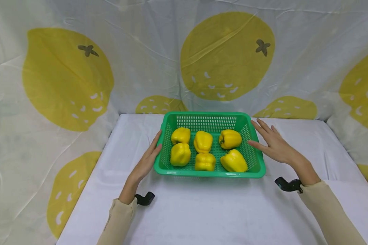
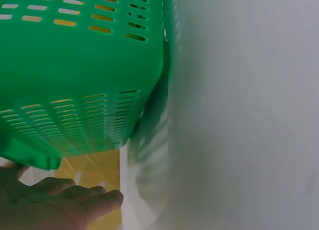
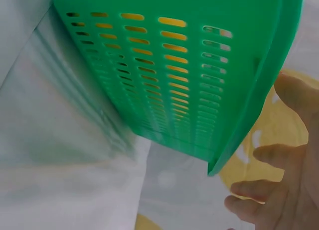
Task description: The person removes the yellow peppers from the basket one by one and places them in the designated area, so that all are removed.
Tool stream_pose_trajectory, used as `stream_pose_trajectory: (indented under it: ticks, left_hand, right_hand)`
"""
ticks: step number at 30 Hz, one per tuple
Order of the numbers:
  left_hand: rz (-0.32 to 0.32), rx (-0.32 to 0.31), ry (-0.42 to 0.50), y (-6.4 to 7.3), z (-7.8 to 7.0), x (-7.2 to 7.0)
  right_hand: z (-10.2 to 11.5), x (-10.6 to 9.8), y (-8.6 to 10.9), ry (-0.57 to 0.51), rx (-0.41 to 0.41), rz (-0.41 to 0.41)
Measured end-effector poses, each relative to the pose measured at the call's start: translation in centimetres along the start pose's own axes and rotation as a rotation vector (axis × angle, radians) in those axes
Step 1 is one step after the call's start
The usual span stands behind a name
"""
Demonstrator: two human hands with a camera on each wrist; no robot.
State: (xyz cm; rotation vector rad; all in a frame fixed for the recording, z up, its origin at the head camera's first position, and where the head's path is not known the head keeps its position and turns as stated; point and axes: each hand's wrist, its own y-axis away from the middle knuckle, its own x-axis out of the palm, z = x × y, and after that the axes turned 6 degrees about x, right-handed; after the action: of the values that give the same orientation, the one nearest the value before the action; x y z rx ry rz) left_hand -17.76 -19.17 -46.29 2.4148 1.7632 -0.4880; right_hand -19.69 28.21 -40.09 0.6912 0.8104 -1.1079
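Observation:
A green plastic basket [image 1: 210, 174] with slotted walls stands on the white-covered table, holding several yellow bell peppers [image 1: 203, 142]. My left hand [image 1: 144, 164] lies along the basket's left side, its fingers extended by the rim. On the other side, my right hand [image 1: 273, 144] is spread, thumb and fingertips at the right rim. In the left wrist view, the left hand [image 2: 55, 202] has straight fingers below the basket's rim. The right wrist view has the right hand [image 3: 286, 175] beside the rim, fingers apart and not wrapped around it. Whether the fingertips touch the rim is hard to tell.
White cloth [image 1: 202, 211] covers the table. Behind and to the sides hangs a pale curtain [image 1: 147, 51] printed with large yellow lemons. A black wrist device sits at each sleeve cuff, the left one [image 1: 145, 198] and the right one [image 1: 288, 184].

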Motion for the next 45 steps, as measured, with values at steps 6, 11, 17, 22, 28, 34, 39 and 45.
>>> stream_pose_trajectory:
  ticks: [6, 11, 17, 22, 28, 34, 39, 45]
  left_hand:
    - [-0.007, -0.002, 0.05, -0.1, 0.0, 0.4]
    - [-0.011, -0.02, 0.105, -0.1, 0.2, 0.7]
    - [-0.03, 0.003, 0.147, 0.0, 0.6, 1.0]
    - [-0.031, 0.022, 0.166, 0.1, 0.6, 1.0]
    - [-0.021, 0.003, 0.173, 0.0, 0.7, 1.0]
    - [-0.015, 0.015, 0.184, -0.1, 0.7, 0.9]
    - [-0.003, 0.02, 0.199, -0.1, 0.6, 0.9]
    - [-0.007, 0.006, 0.241, -0.1, 0.6, 1.1]
  right_hand:
    - [0.2, 0.1, -0.7, -0.06, -0.003, 0.029]
    - [0.5, 0.0, -1.2, -0.062, -0.01, 0.043]
    - [1.1, -0.2, -1.8, -0.058, -0.011, 0.047]
    - [1.5, -0.2, -2.3, -0.078, -0.009, 0.062]
    - [1.8, 0.5, -3.2, -0.085, -0.037, 0.071]
    - [2.2, 0.8, -4.1, -0.07, -0.055, 0.073]
    - [2.3, 0.5, -4.1, -0.081, -0.049, 0.096]
    - [2.7, -0.1, -4.4, -0.093, -0.077, 0.119]
